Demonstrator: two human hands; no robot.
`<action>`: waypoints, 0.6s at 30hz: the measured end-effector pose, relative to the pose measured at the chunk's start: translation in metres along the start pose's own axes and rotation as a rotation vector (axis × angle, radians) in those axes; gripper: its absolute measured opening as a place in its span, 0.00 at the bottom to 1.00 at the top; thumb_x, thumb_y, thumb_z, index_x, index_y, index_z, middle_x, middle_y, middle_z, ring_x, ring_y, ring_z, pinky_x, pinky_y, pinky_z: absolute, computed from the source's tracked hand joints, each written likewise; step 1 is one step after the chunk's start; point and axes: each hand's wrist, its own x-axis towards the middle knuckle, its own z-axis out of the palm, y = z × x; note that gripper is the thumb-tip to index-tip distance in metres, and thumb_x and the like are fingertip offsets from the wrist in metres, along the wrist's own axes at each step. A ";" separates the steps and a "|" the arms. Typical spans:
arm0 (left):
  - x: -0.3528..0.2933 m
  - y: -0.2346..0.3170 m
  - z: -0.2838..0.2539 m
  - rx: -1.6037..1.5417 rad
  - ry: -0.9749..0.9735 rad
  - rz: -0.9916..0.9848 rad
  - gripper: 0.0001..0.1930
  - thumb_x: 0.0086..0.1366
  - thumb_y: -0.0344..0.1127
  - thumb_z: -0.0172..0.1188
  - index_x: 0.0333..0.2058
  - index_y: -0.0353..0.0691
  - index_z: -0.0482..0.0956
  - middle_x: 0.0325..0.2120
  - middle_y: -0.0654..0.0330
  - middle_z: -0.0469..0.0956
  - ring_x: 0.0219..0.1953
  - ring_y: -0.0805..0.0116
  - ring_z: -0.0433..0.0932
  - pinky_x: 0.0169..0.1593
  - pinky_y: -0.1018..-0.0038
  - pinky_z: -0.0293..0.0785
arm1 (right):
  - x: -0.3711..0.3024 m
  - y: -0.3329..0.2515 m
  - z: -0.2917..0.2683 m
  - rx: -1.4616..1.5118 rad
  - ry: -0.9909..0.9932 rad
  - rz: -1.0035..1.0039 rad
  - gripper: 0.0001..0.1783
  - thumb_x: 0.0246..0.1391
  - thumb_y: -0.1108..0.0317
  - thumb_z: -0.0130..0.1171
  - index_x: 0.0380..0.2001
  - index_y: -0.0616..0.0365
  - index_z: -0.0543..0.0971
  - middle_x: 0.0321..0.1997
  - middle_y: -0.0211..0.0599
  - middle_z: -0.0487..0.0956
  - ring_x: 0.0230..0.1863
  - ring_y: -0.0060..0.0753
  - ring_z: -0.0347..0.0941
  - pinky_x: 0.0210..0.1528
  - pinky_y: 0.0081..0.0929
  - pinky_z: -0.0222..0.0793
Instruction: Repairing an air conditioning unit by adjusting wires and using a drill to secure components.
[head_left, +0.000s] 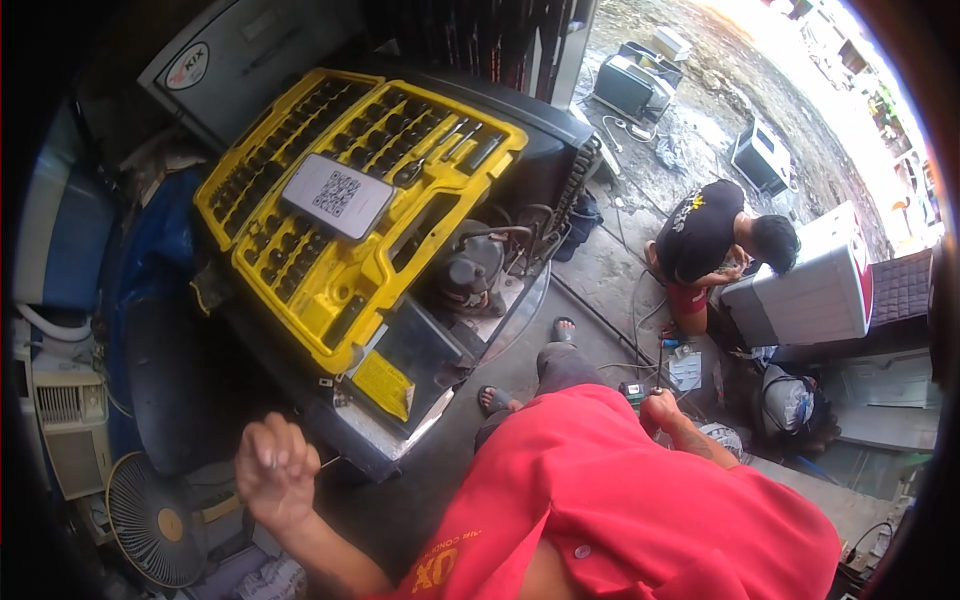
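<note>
My left hand [276, 470] is raised at the lower left, beside the near corner of a dark appliance laid on its side [372, 448]. Its fingers are curled together, and what they hold, if anything, is hidden. My right hand [657, 408] is closed around a thin dark rod-like thing [660, 374] to the right of my body. On the appliance lies an open yellow socket-set case [375, 275] with rows of sockets and a ratchet [409, 172]. A phone [338, 196] showing a square code rests on the case. Beside it sits a round black compressor [468, 278].
A person in a black shirt [700, 232] bends over a white and grey box-shaped appliance [805, 285] at the right. A fan [157, 520] and a window air conditioner [72, 425] stand at the left. Cables and a dark pipe [600, 315] cross the floor.
</note>
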 end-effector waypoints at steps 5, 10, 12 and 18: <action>-0.012 -0.059 0.085 -0.480 -0.044 -0.269 0.13 0.62 0.22 0.61 0.35 0.42 0.65 0.31 0.59 0.62 0.30 0.72 0.61 0.31 0.75 0.61 | 0.035 -0.021 -0.053 -0.188 -0.021 0.035 0.07 0.33 0.74 0.56 0.17 0.66 0.81 0.18 0.47 0.78 0.18 0.41 0.76 0.20 0.37 0.68; 0.036 -0.184 0.136 -0.607 -0.069 -0.571 0.07 0.65 0.25 0.59 0.39 0.40 0.71 0.38 0.55 0.69 0.33 0.72 0.67 0.35 0.76 0.65 | 0.074 -0.080 -0.096 -0.308 0.073 -0.016 0.09 0.28 0.74 0.57 0.18 0.67 0.81 0.19 0.47 0.80 0.22 0.42 0.79 0.24 0.38 0.72; 0.061 -0.227 0.158 -0.564 -0.052 -0.601 0.06 0.66 0.26 0.57 0.41 0.38 0.73 0.45 0.48 0.73 0.36 0.71 0.72 0.39 0.78 0.70 | 0.077 -0.121 -0.109 -0.192 0.141 -0.084 0.06 0.30 0.73 0.56 0.17 0.63 0.80 0.19 0.43 0.79 0.22 0.39 0.78 0.27 0.36 0.72; 0.163 -0.318 0.245 -0.618 -0.180 -0.624 0.06 0.64 0.25 0.57 0.39 0.33 0.72 0.38 0.51 0.74 0.31 0.73 0.70 0.30 0.80 0.69 | 0.114 -0.208 -0.165 -0.011 0.105 -0.248 0.09 0.41 0.67 0.56 0.24 0.62 0.79 0.21 0.41 0.79 0.25 0.35 0.77 0.32 0.35 0.70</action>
